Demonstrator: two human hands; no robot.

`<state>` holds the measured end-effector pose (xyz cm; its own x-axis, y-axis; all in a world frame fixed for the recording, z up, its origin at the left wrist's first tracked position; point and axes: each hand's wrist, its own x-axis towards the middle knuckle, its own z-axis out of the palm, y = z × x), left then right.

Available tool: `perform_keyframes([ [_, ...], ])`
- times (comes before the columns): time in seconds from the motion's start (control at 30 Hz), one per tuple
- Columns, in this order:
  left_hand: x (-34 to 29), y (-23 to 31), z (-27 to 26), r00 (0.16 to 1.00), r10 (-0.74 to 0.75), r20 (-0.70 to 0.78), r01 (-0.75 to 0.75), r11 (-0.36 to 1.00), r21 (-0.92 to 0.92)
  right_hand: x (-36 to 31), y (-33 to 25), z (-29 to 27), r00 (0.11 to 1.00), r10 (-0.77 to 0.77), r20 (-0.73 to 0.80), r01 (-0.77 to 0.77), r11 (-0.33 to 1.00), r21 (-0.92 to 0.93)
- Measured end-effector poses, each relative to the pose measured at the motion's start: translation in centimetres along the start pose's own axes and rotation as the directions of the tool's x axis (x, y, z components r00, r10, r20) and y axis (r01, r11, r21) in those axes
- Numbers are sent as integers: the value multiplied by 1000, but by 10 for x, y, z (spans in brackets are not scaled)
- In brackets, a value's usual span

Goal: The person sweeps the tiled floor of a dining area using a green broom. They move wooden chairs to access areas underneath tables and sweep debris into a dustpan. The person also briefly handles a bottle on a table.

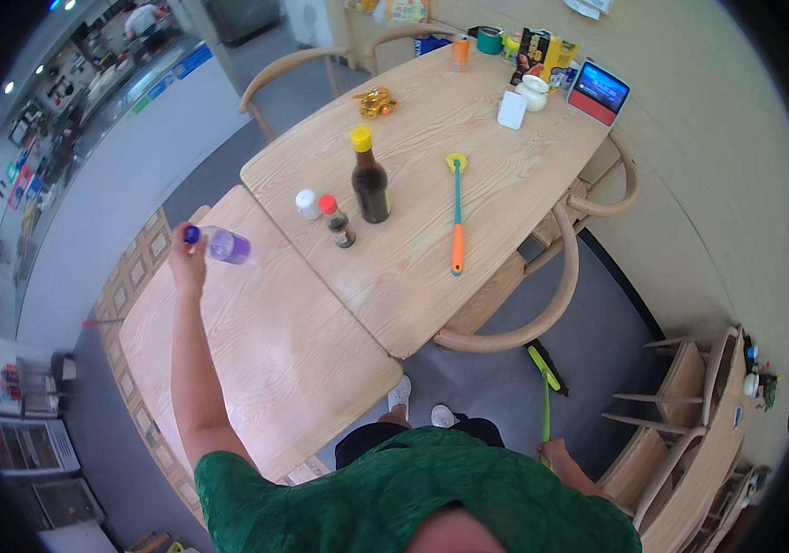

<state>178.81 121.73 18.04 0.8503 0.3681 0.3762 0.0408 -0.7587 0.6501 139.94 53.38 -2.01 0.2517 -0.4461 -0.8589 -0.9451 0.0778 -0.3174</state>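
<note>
My left hand (189, 260) is closed around the purple-capped end of a clear bottle (230, 247) with a purple label, over the left part of the table. Whether the bottle's base touches the tabletop, I cannot tell. Down at my right side, my right hand (556, 452) is wrapped round the green handle of a broom (546, 370). Its dark, green-edged head is near the floor. On the table stand a tall dark sauce bottle (370, 189) with a yellow cap, a small red-capped bottle (337, 224) and a white jar (308, 204).
An orange-handled scrubbing brush (457, 221) lies on the wooden table (256, 350), with a gold shiny bundle (376, 102) farther back. A screen device (597, 93), a white pot (532, 92) and an orange can (460, 53) line the far end. A chair (560, 286) flanks the right edge.
</note>
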Motion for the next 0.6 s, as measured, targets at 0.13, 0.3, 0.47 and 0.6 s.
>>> perform_keyframes([
  [0.13,62,31,0,967,198,-158,-203,979,-13,-1,-11,21,1000,15,-9,-14,999,36],
  [0.3,130,80,87,973,214,85,-181,939,-293,1,-21,39,1000,14,6,-14,998,65],
  [0.47,147,104,178,958,202,204,-177,975,-132,8,-18,42,1000,0,24,-2,997,75],
  [0.6,151,109,207,947,258,192,-218,954,-206,7,-18,41,1000,10,23,-14,985,172],
])
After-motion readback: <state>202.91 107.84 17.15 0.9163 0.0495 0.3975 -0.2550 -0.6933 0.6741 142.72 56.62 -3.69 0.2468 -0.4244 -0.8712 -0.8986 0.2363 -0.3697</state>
